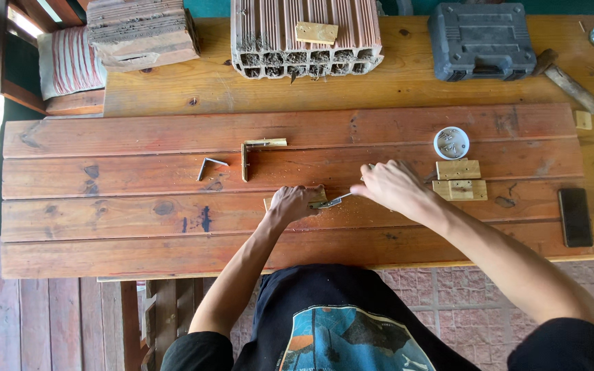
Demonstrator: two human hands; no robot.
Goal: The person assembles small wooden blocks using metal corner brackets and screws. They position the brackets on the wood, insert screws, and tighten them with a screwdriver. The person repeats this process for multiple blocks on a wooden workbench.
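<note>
The left hand (295, 204) presses down on a small brass hinge (319, 194), its grip closed over the plate, seemingly to keep it from shifting. The right hand (394, 185) has its grip closed around a slim metal tool (331, 202), perhaps a screwdriver, its tip angled at the hinge. Both rest on a reddish wooden panel (139, 206) of four boards, laid across the tabletop (194, 96). Two more hinges (459, 180) lie just right of the hand, beside one white cup of screws (452, 143). Two bent brackets (249, 156) lie to the left.
</note>
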